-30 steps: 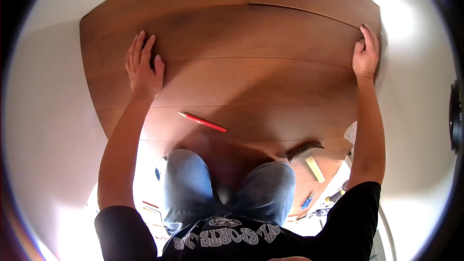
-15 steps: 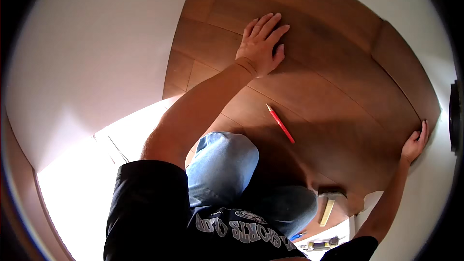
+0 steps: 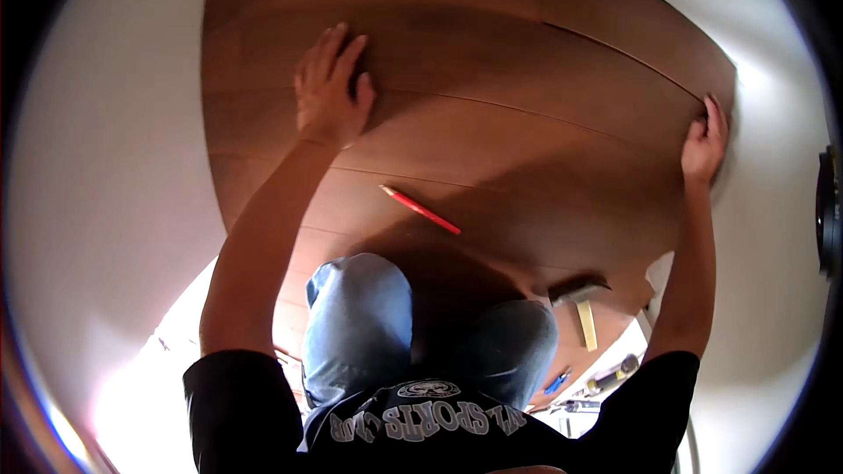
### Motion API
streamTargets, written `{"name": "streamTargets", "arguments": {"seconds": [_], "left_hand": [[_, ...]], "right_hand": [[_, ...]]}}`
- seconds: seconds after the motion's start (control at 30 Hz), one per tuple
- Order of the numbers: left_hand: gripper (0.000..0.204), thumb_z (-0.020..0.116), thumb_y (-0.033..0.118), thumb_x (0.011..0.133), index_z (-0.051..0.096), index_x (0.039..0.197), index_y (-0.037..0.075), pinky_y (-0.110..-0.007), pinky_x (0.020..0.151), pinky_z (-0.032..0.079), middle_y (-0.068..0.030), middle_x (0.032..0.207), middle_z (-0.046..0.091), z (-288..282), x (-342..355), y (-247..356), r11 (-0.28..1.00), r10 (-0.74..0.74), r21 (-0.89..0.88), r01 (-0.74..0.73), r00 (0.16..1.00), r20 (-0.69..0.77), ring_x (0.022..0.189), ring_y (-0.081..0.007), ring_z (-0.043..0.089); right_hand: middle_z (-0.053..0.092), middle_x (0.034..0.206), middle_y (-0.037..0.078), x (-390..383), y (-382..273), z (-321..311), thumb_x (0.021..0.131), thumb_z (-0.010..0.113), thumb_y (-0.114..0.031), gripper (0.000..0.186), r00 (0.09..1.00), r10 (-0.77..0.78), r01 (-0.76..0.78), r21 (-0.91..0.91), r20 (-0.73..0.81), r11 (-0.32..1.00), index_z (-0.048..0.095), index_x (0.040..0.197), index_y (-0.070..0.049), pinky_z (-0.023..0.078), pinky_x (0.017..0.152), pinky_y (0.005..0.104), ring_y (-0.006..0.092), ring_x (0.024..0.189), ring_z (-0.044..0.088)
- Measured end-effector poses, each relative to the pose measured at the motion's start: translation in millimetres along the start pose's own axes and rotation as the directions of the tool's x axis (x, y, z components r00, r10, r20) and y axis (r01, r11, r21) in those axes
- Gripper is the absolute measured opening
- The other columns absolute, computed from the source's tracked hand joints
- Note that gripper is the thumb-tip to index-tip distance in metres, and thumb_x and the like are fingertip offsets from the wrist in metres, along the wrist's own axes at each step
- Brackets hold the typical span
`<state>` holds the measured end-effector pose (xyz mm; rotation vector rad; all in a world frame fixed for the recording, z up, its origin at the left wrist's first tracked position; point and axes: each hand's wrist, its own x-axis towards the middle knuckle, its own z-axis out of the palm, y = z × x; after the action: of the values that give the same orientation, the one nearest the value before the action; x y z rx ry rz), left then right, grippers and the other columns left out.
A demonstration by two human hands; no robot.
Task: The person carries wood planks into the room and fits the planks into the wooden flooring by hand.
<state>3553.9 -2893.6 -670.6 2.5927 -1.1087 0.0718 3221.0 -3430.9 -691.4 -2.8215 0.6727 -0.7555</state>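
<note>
Brown wood-look floor planks (image 3: 492, 145) spread out before me. My left hand (image 3: 332, 92) lies flat on them with fingers spread, holding nothing. At the right wall, my right hand (image 3: 705, 145) touches the floor's edge beside the end of a dark gap (image 3: 628, 56) between two planks. Its fingers point away from me and look stretched out, thumb apart. Between my arms a red pencil (image 3: 421, 210) rests on the planks, tip to the left. By my right knee lies a hammer-like tool (image 3: 587, 323) with a dark head and a pale yellow handle.
White walls stand at left (image 3: 123, 149) and right (image 3: 777, 316). My knees in jeans (image 3: 358, 320) are on the floor. Near my right elbow lie a blue-handled tool (image 3: 558, 381) and a grey and yellow tool (image 3: 612, 375). A black round object (image 3: 825, 211) is at the right rim.
The view has turned, so the far left corner of the floor now shows. Both hands stay on the same areas of floor, and the pencil still lies between them.
</note>
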Motion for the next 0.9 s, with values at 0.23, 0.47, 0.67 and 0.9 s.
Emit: {"name": "streamTargets", "arguments": {"seconds": [0.23,0.47,0.67,0.9], "left_hand": [[0.054,0.061,0.020,0.095,0.056,0.149,0.019,-0.048,0.124,0.029,-0.0060,0.164,0.043,6.8,0.4,2.9,0.998,0.017,0.062,-0.018,1.000,0.013,0.151,-0.0295,0.040],[0.054,0.060,0.019,0.095,0.057,0.148,0.018,-0.049,0.123,0.030,-0.0075,0.162,0.046,9.0,1.6,-0.1,0.997,0.058,0.044,-0.057,0.998,-0.024,0.150,-0.0315,0.041],[0.053,0.060,0.020,0.095,0.057,0.149,0.018,-0.048,0.124,0.029,-0.0082,0.162,0.046,8.1,2.3,0.1,0.997,0.059,0.050,-0.058,0.998,-0.023,0.149,-0.0317,0.042],[0.053,0.060,0.021,0.096,0.057,0.149,0.019,-0.047,0.124,0.029,-0.0073,0.163,0.046,9.3,1.1,0.6,0.997,0.052,0.050,-0.051,0.998,-0.026,0.150,-0.0311,0.041]], "right_hand": [[0.062,0.147,0.009,-3.3,4.4,-6.1,0.093,0.054,-0.002,0.047,0.995,0.091,-0.089,-0.056,0.029,0.994,0.065,0.138,-0.013,0.045,0.116,0.0419,0.0332,0.135,0.056],[0.063,0.146,0.008,-2.2,1.8,-6.0,0.094,0.054,-0.003,0.046,0.993,0.117,-0.114,-0.082,0.032,0.990,0.065,0.137,-0.015,0.046,0.115,0.0424,0.0330,0.134,0.057],[0.063,0.146,0.008,-1.8,5.1,-1.6,0.093,0.054,-0.002,0.046,0.993,0.111,-0.109,-0.077,0.032,0.991,0.066,0.136,-0.014,0.046,0.115,0.0418,0.0328,0.134,0.057],[0.063,0.146,0.009,-1.8,7.0,-4.9,0.092,0.054,-0.002,0.046,0.995,0.093,-0.090,-0.082,0.029,0.993,0.066,0.136,-0.013,0.045,0.116,0.0417,0.0330,0.135,0.057]]}}
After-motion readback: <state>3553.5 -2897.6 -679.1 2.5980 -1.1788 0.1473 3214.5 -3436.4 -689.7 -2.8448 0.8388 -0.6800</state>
